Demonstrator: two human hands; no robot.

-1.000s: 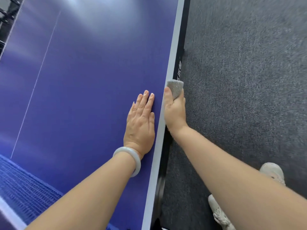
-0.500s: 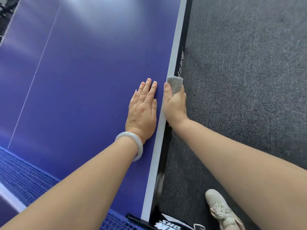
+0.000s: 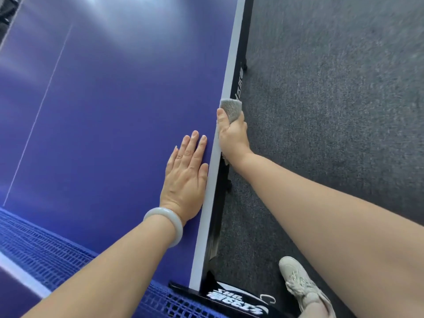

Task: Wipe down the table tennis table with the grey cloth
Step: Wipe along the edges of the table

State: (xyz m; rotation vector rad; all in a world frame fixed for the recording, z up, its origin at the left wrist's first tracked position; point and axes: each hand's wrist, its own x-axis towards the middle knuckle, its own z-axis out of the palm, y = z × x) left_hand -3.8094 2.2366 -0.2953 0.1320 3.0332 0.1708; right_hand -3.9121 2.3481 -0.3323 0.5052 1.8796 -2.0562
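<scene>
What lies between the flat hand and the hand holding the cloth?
Only the table's white edge stripe, in the head view, separates the left hand from the right hand.

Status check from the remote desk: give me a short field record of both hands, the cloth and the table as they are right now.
left hand: flat, palm down on the blue top beside the white side line, holding nothing
right hand: grips the grey cloth at the table's side edge
grey cloth: bunched, sticking out past the thumb, against the edge
table: blue top, glare at far end
net: bottom left
bracelet: pale, on left wrist
floor: grey carpet, pale shoe
</scene>
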